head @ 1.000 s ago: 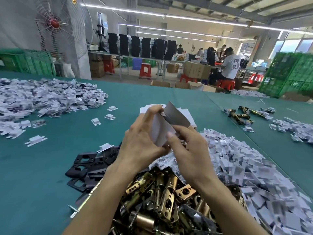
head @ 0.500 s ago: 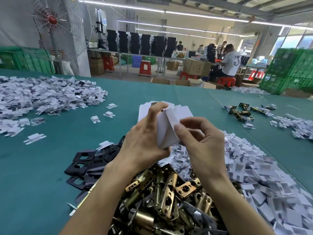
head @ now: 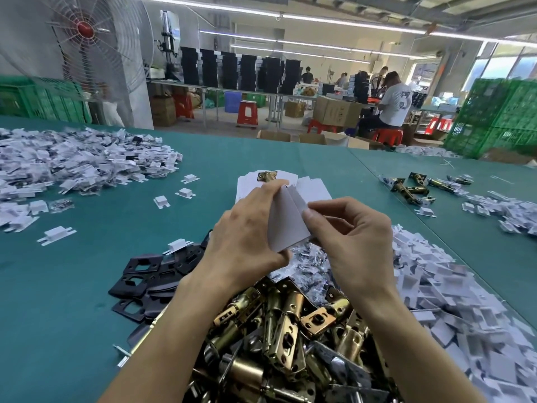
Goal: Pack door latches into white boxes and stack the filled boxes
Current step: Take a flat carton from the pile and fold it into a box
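Matt, smooth and unprinted: the white box [head: 286,219] is thin folded card. The door latches [head: 284,324] are glossy brass-toned metal, with some parts in duller silvery steel. The strike plates [head: 142,274] show a matt black finish, seemingly over metal. The small bags [head: 308,266] are clear, shiny, crinkled plastic. The surface [head: 72,301] has a dull teal covering that looks like cloth. The loose inserts [head: 453,301] are matt white card. The fan guard [head: 116,53] is bare metal wire, and the crates [head: 494,112] are green plastic.
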`<act>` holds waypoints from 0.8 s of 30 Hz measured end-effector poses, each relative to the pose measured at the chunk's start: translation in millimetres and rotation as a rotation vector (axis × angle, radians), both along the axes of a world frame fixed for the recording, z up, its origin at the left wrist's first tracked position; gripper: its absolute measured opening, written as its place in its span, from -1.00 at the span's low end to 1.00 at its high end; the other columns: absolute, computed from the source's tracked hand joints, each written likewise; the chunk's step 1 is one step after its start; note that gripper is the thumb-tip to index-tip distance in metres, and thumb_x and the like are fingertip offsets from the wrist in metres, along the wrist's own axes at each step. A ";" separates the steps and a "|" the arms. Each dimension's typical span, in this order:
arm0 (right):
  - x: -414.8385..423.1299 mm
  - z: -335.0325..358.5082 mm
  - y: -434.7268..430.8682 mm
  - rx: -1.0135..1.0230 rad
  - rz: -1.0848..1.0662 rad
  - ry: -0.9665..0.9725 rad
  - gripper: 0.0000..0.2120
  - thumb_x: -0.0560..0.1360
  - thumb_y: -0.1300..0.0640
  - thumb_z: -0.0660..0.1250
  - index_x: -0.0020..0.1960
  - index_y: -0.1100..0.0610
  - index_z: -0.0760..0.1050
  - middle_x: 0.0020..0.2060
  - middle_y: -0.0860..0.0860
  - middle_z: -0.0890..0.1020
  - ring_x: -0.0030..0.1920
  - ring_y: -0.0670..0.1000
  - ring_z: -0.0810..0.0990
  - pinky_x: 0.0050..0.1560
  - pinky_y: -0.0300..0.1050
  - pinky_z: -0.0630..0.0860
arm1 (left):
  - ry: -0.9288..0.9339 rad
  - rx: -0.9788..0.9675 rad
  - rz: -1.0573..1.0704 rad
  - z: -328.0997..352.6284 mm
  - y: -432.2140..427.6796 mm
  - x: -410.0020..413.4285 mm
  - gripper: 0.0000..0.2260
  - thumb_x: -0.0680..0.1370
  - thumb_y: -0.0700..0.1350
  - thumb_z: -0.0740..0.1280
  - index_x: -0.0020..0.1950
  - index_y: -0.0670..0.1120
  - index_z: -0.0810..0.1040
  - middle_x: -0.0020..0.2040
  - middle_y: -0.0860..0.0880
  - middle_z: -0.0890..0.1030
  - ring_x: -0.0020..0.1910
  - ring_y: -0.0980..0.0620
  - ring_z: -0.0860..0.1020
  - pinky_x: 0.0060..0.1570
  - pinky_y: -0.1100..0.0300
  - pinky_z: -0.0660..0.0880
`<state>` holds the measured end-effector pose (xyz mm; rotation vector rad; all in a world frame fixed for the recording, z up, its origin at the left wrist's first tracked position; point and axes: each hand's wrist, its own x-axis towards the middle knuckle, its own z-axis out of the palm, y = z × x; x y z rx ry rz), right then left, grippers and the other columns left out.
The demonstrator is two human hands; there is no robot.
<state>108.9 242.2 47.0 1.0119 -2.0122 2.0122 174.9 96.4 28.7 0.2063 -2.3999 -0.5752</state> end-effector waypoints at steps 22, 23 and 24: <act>0.5 -13.9 -0.6 0.141 0.020 0.429 -0.77 0.51 0.09 0.41 0.15 0.10 0.66 0.09 0.05 0.60 0.09 -0.09 0.63 0.01 -0.13 0.64 | 0.139 0.173 -0.085 3.4 -1.6 3.0 -0.23 0.31 -0.05 0.57 0.40 0.36 0.31 0.09 0.11 0.50 -0.08 0.03 0.53 -0.08 -0.08 0.58; 1.3 -15.5 -0.3 0.148 0.034 0.418 -0.75 0.52 0.11 0.42 0.18 0.09 0.64 0.09 0.03 0.61 0.10 -0.09 0.63 0.00 -0.14 0.64 | 0.154 0.175 -0.072 3.2 -2.2 2.8 -0.32 0.31 -0.01 0.56 0.35 0.31 0.36 0.11 0.12 0.49 -0.04 0.04 0.54 -0.07 -0.08 0.57; 2.2 -16.7 0.0 0.155 0.063 0.390 -0.72 0.51 0.13 0.45 0.22 0.05 0.62 0.06 0.00 0.62 0.09 -0.09 0.64 -0.02 -0.15 0.65 | 0.166 0.185 -0.066 3.5 -2.1 2.7 -0.38 0.32 0.04 0.54 0.31 0.28 0.38 0.13 0.13 0.50 0.00 0.04 0.54 -0.05 -0.07 0.57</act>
